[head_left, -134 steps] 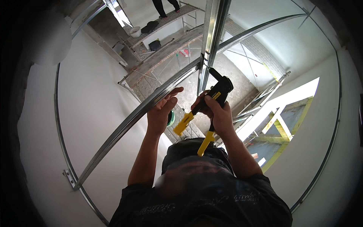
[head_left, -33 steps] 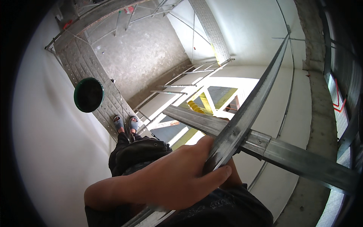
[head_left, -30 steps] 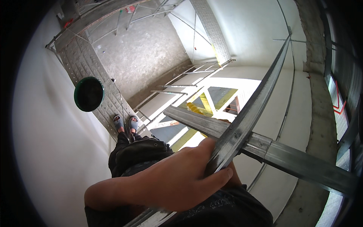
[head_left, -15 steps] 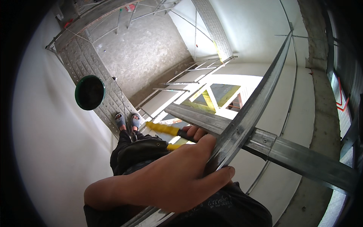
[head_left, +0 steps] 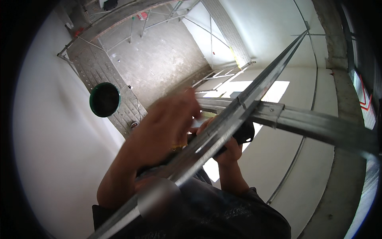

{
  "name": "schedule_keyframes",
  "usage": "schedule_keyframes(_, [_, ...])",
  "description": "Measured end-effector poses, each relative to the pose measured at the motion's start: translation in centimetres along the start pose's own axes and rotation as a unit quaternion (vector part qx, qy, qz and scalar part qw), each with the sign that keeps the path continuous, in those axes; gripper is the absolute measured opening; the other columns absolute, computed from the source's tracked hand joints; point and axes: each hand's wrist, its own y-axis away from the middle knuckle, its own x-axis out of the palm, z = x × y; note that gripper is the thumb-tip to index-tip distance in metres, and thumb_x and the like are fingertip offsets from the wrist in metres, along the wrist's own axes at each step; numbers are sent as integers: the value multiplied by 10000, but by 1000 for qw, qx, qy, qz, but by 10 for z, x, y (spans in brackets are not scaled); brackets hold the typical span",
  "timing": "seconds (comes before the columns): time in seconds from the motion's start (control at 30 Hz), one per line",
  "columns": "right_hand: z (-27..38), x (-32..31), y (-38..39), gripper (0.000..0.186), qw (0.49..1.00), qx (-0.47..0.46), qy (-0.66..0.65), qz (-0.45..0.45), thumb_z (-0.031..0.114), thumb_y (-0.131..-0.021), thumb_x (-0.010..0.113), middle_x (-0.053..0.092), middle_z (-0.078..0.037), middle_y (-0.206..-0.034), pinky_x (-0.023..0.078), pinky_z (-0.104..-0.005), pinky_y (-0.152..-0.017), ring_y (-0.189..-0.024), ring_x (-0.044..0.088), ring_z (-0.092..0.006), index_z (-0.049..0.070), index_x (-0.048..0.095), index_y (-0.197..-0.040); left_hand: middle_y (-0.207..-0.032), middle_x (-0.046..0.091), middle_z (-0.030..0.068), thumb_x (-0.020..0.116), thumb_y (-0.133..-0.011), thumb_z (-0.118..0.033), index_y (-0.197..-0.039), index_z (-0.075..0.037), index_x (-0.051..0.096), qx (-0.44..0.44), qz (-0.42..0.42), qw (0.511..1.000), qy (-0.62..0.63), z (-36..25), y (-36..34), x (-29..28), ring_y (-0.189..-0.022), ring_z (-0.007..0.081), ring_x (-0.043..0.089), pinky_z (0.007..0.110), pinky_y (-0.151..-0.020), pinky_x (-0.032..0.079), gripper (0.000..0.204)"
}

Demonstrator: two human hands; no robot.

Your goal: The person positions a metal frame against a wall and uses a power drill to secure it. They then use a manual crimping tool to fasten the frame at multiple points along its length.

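Observation:
A long metal profile (head_left: 215, 131) runs diagonally from low left to the upper right, crossing a second metal profile (head_left: 310, 121) that extends to the right. My left hand (head_left: 169, 121) is raised to the left of the diagonal one, off it and smeared by motion. Behind the diagonal profile, my right hand (head_left: 230, 150) is wrapped round a hand tool whose black end (head_left: 244, 133) has a small hole. The profile covers part of that hand and most of the tool. A bit of yellow shows below my left hand.
A round dark green bucket (head_left: 104, 100) is at the left beside a perforated metal plank (head_left: 93, 73). Scaffold tubes (head_left: 163, 22) cross above the concrete floor (head_left: 159, 51) far below. A white wall (head_left: 59, 107) rises on the left; a concrete edge (head_left: 340, 127) runs down the right.
My left hand has let go of the diagonal profile and moved up and left. My right hand has shifted right with the yellow-handled tool, now mostly behind the profile.

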Motion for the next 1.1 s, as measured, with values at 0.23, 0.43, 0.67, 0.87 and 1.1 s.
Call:
schedule_keyframes(0.23, [20,64,-16,284,987,-114,-37,108,208,-921,560,558,-136,-950,531,-522,-881,-908,607,-281,-1,520,-1110,-1360,397,324,886,-642,-535,-1468,109,271,141,-171,785,-579,90,77,67,-1276,468,422,535,-1087,357,1215])
schedule_keyframes(0.43, [3,61,-31,354,983,-133,-94,85,393,-998,442,533,-140,-789,530,-487,-760,-725,583,-289,49,496,-932,-1246,509,281,864,-702,-309,-1395,107,337,193,-228,732,-613,124,58,73,-1172,445,521,513,-999,442,965])
schedule_keyframes(0.67, [3,71,-25,323,981,-128,-119,83,356,-996,523,595,-117,-826,560,-360,-695,-726,637,-234,35,548,-1020,-1087,598,199,874,-699,-217,-1273,24,450,224,-182,741,-606,107,65,59,-971,370,640,432,-839,539,753])
schedule_keyframes(0.87, [19,23,12,502,981,12,-23,190,92,-974,568,568,-231,-1375,455,-426,-1109,-1292,567,-334,-96,431,-1419,-1056,599,173,767,-867,-332,-1172,-1,505,244,-217,697,-639,91,67,49,-905,372,645,435,-723,538,521])
schedule_keyframes(1.1, [1,45,17,486,974,51,-150,161,201,-1054,505,541,-240,-1411,429,-427,-1150,-1338,528,-330,-101,414,-1424,-870,612,158,637,-978,-249,-1007,-20,520,185,-254,705,-636,84,65,60,-787,379,637,463,-648,510,258])
